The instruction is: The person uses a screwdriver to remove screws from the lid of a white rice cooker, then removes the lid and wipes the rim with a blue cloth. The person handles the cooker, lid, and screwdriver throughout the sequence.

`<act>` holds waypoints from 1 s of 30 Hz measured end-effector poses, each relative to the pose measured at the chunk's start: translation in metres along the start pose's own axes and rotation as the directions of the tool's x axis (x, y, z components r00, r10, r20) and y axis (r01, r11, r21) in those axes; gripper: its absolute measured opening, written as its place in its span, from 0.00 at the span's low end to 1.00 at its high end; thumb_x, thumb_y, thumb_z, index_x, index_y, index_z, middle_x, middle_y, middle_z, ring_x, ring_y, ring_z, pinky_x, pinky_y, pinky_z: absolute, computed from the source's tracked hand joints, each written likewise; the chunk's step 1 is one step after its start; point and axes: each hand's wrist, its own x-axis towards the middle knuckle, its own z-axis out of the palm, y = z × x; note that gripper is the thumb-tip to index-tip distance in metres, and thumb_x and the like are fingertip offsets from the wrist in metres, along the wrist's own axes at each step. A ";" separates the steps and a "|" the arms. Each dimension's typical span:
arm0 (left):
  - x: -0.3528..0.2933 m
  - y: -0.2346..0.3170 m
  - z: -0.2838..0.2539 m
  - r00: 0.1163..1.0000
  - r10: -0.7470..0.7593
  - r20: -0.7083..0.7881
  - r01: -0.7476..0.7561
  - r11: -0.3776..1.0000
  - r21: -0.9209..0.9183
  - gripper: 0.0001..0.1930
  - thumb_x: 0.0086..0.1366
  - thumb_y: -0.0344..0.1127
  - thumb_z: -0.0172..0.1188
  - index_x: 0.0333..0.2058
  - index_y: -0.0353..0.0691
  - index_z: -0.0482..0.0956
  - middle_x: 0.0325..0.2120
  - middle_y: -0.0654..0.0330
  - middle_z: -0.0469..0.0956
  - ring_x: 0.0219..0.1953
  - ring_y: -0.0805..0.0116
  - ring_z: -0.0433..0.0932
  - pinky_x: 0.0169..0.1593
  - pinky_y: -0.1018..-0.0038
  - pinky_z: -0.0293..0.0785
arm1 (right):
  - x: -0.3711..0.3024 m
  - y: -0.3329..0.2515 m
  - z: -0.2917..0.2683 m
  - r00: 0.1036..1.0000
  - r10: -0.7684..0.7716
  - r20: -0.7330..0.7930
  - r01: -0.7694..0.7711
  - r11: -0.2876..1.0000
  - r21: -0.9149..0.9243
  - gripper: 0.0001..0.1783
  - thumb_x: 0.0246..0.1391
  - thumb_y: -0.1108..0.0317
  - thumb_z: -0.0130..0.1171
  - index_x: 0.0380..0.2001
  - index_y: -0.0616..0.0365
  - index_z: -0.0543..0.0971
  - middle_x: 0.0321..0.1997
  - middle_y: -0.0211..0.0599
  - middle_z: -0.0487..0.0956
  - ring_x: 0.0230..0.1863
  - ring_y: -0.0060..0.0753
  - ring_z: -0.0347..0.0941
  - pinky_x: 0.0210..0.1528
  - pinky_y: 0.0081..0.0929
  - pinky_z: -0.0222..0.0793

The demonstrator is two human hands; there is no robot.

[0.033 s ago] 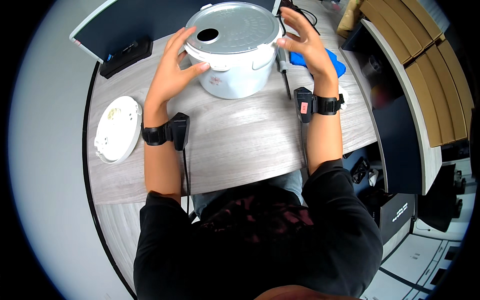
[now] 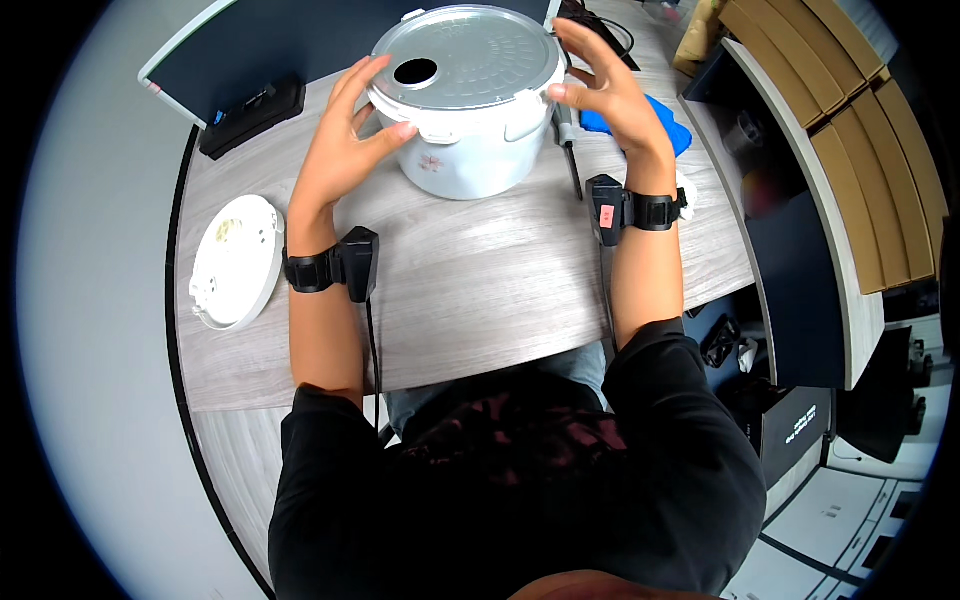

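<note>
A white rice cooker body (image 2: 475, 160) with a small flower print stands on the far part of the desk. Its top is a silver metal disc (image 2: 480, 55) with a round dark hole towards the left. My left hand (image 2: 345, 135) curves around the left rim, fingers and thumb apart, its fingertips at the disc's edge. On the other side my right hand (image 2: 615, 95) is spread, with the thumb tip at the rim and the other fingers raised. Whether either hand presses on the rim is hard to tell. A white round plastic lid (image 2: 238, 262) rests at the left.
A screwdriver-like tool (image 2: 573, 165) with a dark shaft lies right of the cooker, near a blue cloth (image 2: 672, 125). Behind stands a dark partition (image 2: 270, 55) with a black box (image 2: 255, 118) before it. Cardboard boxes (image 2: 865, 190) line the right shelf. Cables trail from both wrist devices.
My right hand has shifted slightly left, bringing its thumb closer to the cooker's rim. The left hand has barely moved.
</note>
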 end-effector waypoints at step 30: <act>-0.016 0.017 -0.071 0.993 0.115 0.003 -0.115 0.992 -0.045 0.23 0.57 0.30 0.70 0.53 0.42 0.81 0.68 0.48 0.61 0.64 0.57 0.70 0.64 0.62 0.72 | 0.001 -0.066 0.050 0.959 -0.268 -0.089 0.256 0.958 -0.129 0.26 0.33 0.61 0.82 0.41 0.52 0.86 0.57 0.45 0.77 0.62 0.43 0.72 0.57 0.37 0.73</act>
